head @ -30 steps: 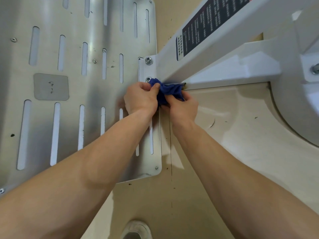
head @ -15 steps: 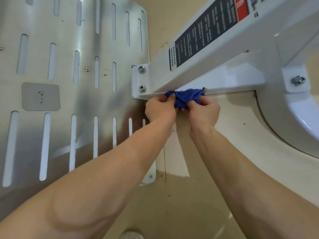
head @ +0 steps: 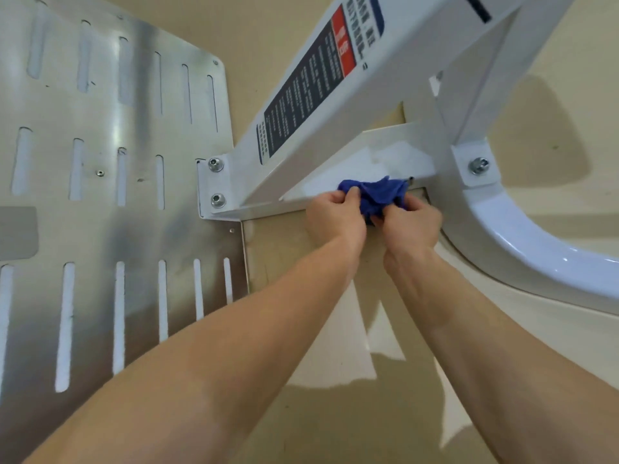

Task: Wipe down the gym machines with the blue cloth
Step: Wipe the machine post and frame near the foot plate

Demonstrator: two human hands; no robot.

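A bunched blue cloth (head: 378,194) lies against the low white base rail (head: 368,162) of the gym machine, near where the rail meets the curved white leg (head: 522,249). My left hand (head: 335,216) grips the cloth's left side with curled fingers. My right hand (head: 413,221) grips its right side. Both hands press the cloth onto the rail's lower edge. Part of the cloth is hidden between my hands.
A slotted steel footplate (head: 110,195) covers the left of the view, bolted to the white bracket (head: 214,182). A slanted white beam (head: 335,88) with a dark and red label rises above the rail. Beige floor (head: 335,413) lies below my arms.
Both hands have slid the cloth to the right along the base rail, from the bolted bracket towards the curved leg. The view has shifted with them.
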